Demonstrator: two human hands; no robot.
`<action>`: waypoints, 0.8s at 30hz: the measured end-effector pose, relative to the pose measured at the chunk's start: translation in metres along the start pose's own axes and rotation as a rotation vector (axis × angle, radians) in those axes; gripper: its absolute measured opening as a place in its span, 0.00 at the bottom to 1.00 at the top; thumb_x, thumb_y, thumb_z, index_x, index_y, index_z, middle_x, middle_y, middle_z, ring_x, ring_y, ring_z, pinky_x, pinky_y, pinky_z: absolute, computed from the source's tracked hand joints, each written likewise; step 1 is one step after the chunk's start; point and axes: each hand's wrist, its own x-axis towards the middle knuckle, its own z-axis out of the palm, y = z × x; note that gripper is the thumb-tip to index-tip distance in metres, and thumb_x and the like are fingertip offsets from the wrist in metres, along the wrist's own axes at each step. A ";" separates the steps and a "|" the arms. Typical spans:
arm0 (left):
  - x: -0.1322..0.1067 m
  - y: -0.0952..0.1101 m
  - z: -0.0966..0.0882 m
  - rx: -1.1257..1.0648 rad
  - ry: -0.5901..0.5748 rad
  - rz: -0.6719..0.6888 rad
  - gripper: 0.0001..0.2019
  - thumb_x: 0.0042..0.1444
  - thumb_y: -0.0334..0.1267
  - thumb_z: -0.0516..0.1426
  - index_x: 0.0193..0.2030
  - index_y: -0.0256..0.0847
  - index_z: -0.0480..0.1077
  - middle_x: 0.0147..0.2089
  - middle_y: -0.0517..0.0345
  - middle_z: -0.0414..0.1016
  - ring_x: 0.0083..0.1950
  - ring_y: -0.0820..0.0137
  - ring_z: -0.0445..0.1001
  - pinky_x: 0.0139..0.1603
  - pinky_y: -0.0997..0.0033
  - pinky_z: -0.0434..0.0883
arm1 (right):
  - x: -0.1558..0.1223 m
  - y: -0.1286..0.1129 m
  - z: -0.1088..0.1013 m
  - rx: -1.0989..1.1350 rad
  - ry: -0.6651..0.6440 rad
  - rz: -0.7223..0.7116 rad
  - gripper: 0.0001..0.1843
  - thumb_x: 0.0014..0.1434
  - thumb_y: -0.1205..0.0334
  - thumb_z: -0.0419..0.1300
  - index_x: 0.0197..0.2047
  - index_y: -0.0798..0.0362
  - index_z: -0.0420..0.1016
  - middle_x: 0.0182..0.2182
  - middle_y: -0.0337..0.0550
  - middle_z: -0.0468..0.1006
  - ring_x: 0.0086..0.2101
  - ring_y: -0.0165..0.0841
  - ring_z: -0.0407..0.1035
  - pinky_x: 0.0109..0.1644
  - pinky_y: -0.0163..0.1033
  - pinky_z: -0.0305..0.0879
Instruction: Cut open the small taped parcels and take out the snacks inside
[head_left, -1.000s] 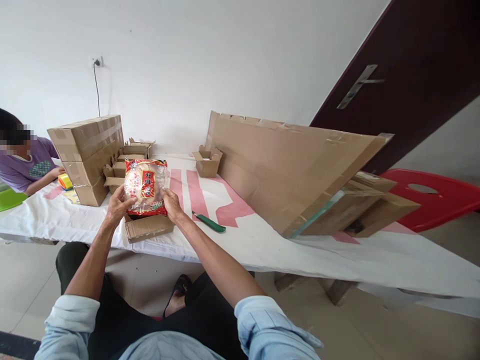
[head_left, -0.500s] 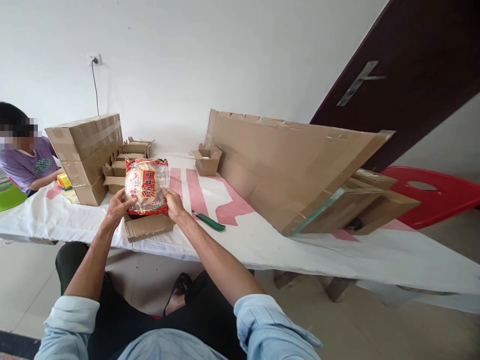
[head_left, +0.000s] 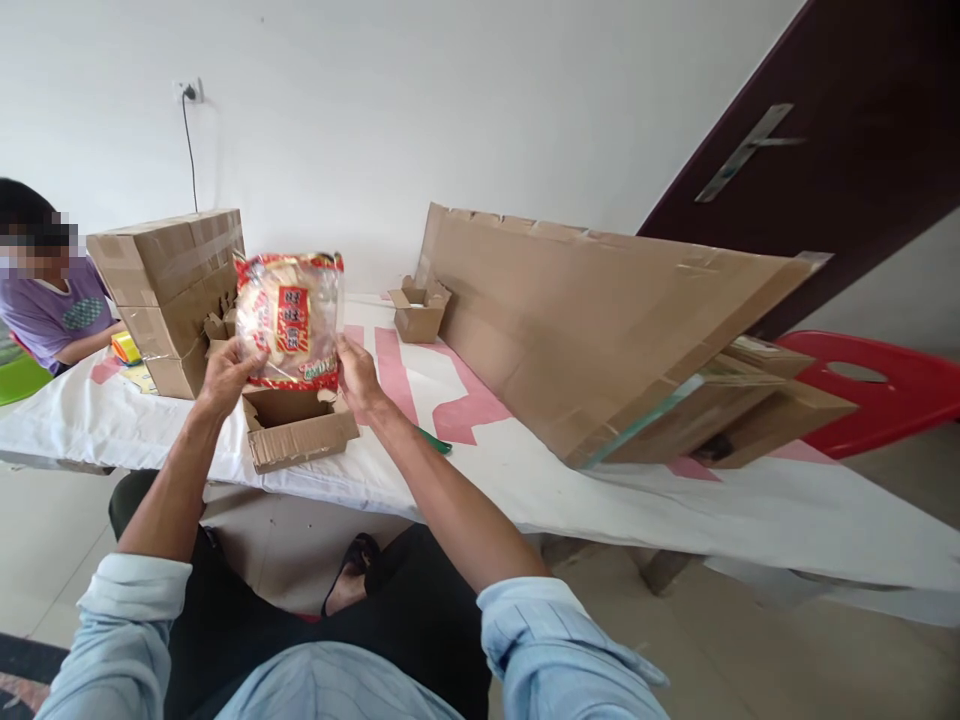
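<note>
Between my two hands is a clear and red plastic bag of rice crackers (head_left: 289, 320), its printed front turned toward me. My left hand (head_left: 227, 378) pinches its lower left edge, and my right hand (head_left: 358, 375) grips its lower right edge. Just below the bag, an open small cardboard box (head_left: 304, 445) stands at the table's front edge. Part of its inside shows, but the bag hides its back. Beyond my right forearm lies a green-handled cutter (head_left: 435, 442), mostly covered by the arm.
Stacked taped cartons (head_left: 169, 295) stand at the left, beside a seated person (head_left: 56, 300). Another small open box (head_left: 420, 312) sits near the wall. A large cardboard panel (head_left: 555, 320) leans across the right side, with boxes (head_left: 757, 400) behind it and a red chair (head_left: 885, 385) beyond.
Both hands have raised the cracker bag up and toward me, away from the small box, so more of the box's opening shows. My right forearm now covers more of the cutter.
</note>
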 end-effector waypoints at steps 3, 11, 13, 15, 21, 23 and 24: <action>0.016 0.034 -0.018 -0.037 0.135 0.227 0.29 0.39 0.52 0.84 0.41 0.42 0.80 0.41 0.58 0.87 0.38 0.66 0.85 0.43 0.65 0.84 | -0.005 -0.015 -0.018 -0.235 -0.233 -0.132 0.28 0.64 0.28 0.71 0.44 0.46 0.85 0.42 0.43 0.87 0.48 0.43 0.79 0.51 0.45 0.72; 0.019 0.081 -0.077 -0.028 0.381 0.452 0.31 0.35 0.41 0.83 0.45 0.43 0.75 0.47 0.60 0.88 0.50 0.64 0.86 0.59 0.53 0.87 | -0.042 0.007 -0.051 -0.883 -0.669 -0.113 0.12 0.58 0.54 0.80 0.28 0.45 0.84 0.29 0.38 0.82 0.31 0.36 0.69 0.43 0.43 0.55; 0.013 0.075 -0.081 0.008 0.413 0.419 0.30 0.36 0.41 0.81 0.45 0.43 0.76 0.47 0.61 0.88 0.50 0.65 0.86 0.60 0.53 0.87 | -0.047 0.014 -0.054 -0.883 -0.669 -0.153 0.13 0.61 0.51 0.78 0.29 0.44 0.85 0.28 0.39 0.82 0.32 0.37 0.69 0.44 0.44 0.56; 0.008 0.066 -0.081 0.036 0.442 0.397 0.30 0.35 0.40 0.81 0.45 0.43 0.77 0.46 0.61 0.89 0.48 0.65 0.86 0.60 0.53 0.87 | -0.051 0.016 -0.058 -0.859 -0.662 -0.166 0.15 0.62 0.47 0.78 0.29 0.44 0.85 0.27 0.40 0.82 0.32 0.38 0.69 0.46 0.45 0.59; 0.002 0.039 -0.087 0.115 0.533 0.331 0.29 0.29 0.39 0.81 0.41 0.42 0.79 0.42 0.61 0.89 0.40 0.66 0.84 0.52 0.54 0.88 | -0.062 0.014 -0.071 -0.684 -0.592 -0.215 0.17 0.62 0.41 0.79 0.34 0.44 0.89 0.32 0.45 0.85 0.37 0.44 0.76 0.57 0.53 0.66; 0.002 0.031 -0.097 0.181 0.541 0.296 0.28 0.28 0.40 0.81 0.39 0.42 0.80 0.40 0.61 0.89 0.38 0.67 0.83 0.48 0.57 0.87 | -0.058 0.018 -0.077 -0.562 -0.455 -0.228 0.18 0.64 0.38 0.77 0.43 0.43 0.91 0.42 0.48 0.88 0.46 0.47 0.79 0.60 0.54 0.70; 0.003 0.028 -0.103 0.225 0.536 0.274 0.28 0.28 0.41 0.81 0.38 0.42 0.80 0.38 0.61 0.88 0.37 0.67 0.82 0.46 0.60 0.86 | -0.053 0.022 -0.081 -0.495 -0.365 -0.212 0.21 0.64 0.36 0.76 0.48 0.43 0.91 0.47 0.49 0.89 0.49 0.48 0.79 0.61 0.55 0.71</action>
